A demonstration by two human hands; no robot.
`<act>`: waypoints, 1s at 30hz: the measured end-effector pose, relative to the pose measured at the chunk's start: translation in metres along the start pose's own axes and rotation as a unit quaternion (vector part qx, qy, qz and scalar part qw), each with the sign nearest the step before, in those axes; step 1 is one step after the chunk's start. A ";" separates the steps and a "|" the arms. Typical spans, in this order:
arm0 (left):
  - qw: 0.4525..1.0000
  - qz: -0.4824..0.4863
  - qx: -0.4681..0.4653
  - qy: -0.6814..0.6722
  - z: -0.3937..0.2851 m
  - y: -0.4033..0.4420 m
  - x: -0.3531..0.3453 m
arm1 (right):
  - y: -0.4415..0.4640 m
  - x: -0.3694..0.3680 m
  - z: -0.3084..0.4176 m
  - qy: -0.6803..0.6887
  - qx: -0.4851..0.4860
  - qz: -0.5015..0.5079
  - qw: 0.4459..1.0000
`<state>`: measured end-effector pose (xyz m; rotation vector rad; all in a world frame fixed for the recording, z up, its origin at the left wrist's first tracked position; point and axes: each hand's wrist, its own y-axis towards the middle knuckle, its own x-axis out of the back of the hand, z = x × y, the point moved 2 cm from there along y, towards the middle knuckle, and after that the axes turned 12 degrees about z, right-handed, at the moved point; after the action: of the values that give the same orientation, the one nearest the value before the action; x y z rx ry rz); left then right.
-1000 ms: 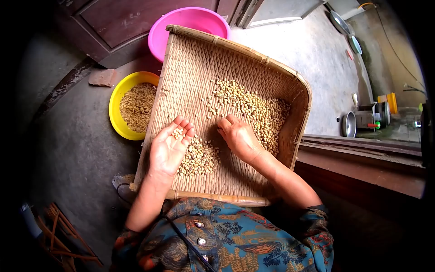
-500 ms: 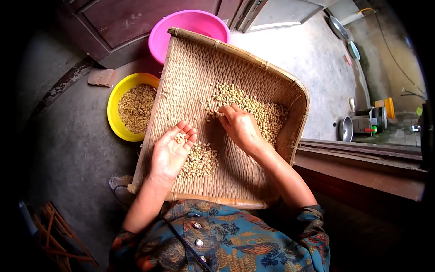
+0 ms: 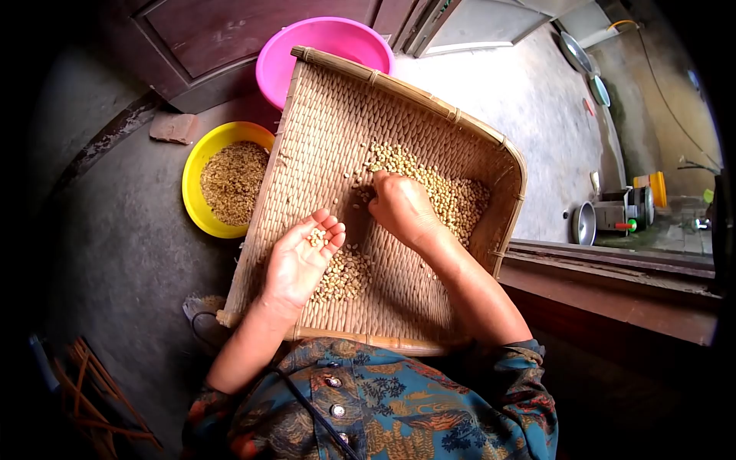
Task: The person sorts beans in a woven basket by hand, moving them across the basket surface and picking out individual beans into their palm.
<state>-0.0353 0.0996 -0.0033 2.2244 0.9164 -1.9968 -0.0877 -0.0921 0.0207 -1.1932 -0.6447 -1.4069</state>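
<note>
A woven bamboo tray (image 3: 322,115) lies across my lap, tilted in view. My left hand (image 3: 301,261) is cupped palm up over its left part, with several pale beans (image 3: 317,238) resting in the curled fingers. Fingers bent downward, my right hand (image 3: 403,205) is at the left edge of the larger bean pile (image 3: 452,201); its fingertips are hidden, so what they hold cannot be made out. A smaller bean pile (image 3: 343,277) lies just below and right of my left hand.
Left of the tray a yellow basin (image 3: 193,182) holds brownish grains. A pink basin (image 3: 280,57) stands behind the tray, near a brick (image 3: 174,128). Metal bowls (image 3: 584,223) and an orange bucket (image 3: 652,186) are at the right.
My left hand has shifted slightly right, nearer my right hand. My right hand has moved up along the larger pile's left edge, and its fingers have curled under.
</note>
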 end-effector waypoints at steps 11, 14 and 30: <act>0.996 0.014 0.079 -0.049 0.018 -0.002 -0.002 | -0.040 0.042 0.009 0.202 -0.030 0.011 0.979; 0.996 -0.007 0.077 -0.047 0.019 -0.003 -0.002 | -0.029 0.021 0.003 0.104 0.013 0.002 0.995; 0.999 -0.013 0.044 -0.028 0.016 -0.002 0.001 | -0.003 -0.003 0.009 0.015 0.013 0.052 0.998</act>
<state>-0.0504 0.0956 -0.0061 2.1987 0.8734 -2.1397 -0.0877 -0.0822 0.0220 -1.1664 -0.5711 -1.3224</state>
